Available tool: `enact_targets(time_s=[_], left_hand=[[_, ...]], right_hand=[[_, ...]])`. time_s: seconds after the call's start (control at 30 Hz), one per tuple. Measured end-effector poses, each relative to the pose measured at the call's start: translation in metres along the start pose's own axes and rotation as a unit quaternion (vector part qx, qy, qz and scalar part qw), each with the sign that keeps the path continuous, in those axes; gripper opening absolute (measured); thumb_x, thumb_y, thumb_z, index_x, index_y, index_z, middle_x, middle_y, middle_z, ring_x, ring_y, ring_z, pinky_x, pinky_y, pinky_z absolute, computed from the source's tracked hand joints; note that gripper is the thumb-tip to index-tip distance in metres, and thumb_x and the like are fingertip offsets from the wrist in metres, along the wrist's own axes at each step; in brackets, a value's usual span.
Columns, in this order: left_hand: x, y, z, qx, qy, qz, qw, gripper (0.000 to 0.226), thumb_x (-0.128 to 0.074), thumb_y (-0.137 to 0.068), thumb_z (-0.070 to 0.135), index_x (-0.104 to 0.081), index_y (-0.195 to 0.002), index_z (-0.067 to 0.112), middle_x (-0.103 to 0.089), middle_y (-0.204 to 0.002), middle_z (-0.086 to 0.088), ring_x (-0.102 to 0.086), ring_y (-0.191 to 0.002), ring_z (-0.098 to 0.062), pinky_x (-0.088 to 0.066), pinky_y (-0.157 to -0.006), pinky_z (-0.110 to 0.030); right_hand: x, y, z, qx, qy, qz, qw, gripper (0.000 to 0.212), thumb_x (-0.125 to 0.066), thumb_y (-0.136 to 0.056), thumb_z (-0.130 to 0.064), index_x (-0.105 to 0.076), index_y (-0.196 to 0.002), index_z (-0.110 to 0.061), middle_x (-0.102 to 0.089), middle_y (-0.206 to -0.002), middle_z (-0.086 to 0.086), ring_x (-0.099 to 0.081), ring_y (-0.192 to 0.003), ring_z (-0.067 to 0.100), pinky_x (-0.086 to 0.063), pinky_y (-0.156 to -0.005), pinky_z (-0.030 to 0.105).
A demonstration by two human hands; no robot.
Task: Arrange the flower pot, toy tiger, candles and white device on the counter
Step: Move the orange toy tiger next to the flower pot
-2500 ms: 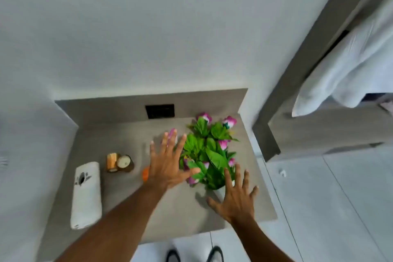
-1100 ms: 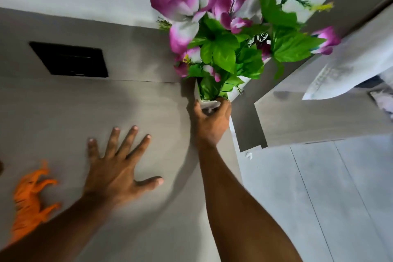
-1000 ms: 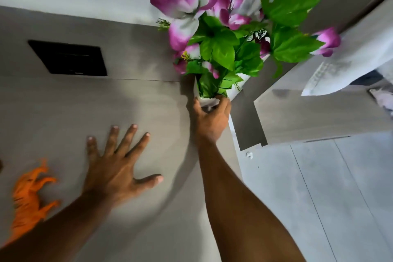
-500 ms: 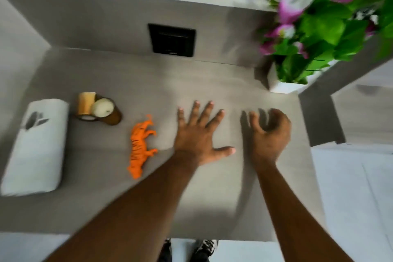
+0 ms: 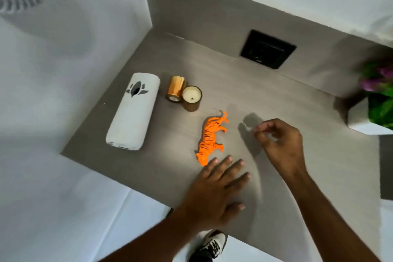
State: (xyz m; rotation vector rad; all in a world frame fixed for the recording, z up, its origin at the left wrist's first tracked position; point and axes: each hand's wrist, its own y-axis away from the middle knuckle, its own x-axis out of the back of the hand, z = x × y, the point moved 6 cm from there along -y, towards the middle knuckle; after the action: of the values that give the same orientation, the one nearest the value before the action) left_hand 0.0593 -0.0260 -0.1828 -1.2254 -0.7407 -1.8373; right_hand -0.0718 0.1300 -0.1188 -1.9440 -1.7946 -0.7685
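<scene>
The small orange plastic toy tiger (image 5: 211,138) lies on its side near the middle of the grey stone-look desk (image 5: 244,83). It looks light and rigid, likely to skid if nudged, so a pinch across its body seems safer than one on the thin legs or tail. The left hand (image 5: 217,191) rests flat, fingers spread, holding nothing, its fingertips just beside the tiger's head. The right hand (image 5: 280,142) hovers just right of the toy with fingers loosely curled and empty.

The long white device with a dark leaf-shaped emblem (image 5: 133,110) lies at the left; it looks smooth and bulkier, best taken around its middle. Two small candles (image 5: 184,94) sit just beside it, one tipped over; their holders may be breakable. The white flower pot with purple blooms (image 5: 365,116) is cut off by the right edge and blurred.
</scene>
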Motion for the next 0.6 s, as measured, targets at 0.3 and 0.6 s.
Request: enact_targets(time_s=[0.3, 0.6], left_hand=[[0.023, 0.042, -0.045, -0.017, -0.017, -0.059, 0.998, 0.069, -0.039, -0.099, 0.067, -0.023, -0.16, 0.036, -0.019, -0.173, 0.007, -0.012, -0.16, -0.019, -0.018, -0.13, -0.044], [0.019, 0.036, -0.051, -0.002, -0.004, -0.039, 0.999, 0.079, -0.046, -0.09, 0.073, -0.021, -0.159, 0.042, -0.016, -0.173, 0.007, -0.01, -0.161, -0.019, -0.007, -0.129, -0.048]], right_hand=[[-0.053, -0.001, -0.034, -0.112, 0.118, -0.049, 0.985, 0.058, -0.063, -0.063, -0.075, -0.065, -0.064, -0.016, -0.068, -0.066, 0.004, -0.065, -0.077, 0.036, -0.052, -0.072, 0.041], [-0.075, -0.034, -0.033, -0.144, 0.089, -0.054, 0.984, 0.063, -0.083, -0.059, -0.064, -0.064, -0.106, -0.026, -0.075, -0.092, 0.012, -0.076, -0.071, 0.027, -0.062, -0.064, 0.034]])
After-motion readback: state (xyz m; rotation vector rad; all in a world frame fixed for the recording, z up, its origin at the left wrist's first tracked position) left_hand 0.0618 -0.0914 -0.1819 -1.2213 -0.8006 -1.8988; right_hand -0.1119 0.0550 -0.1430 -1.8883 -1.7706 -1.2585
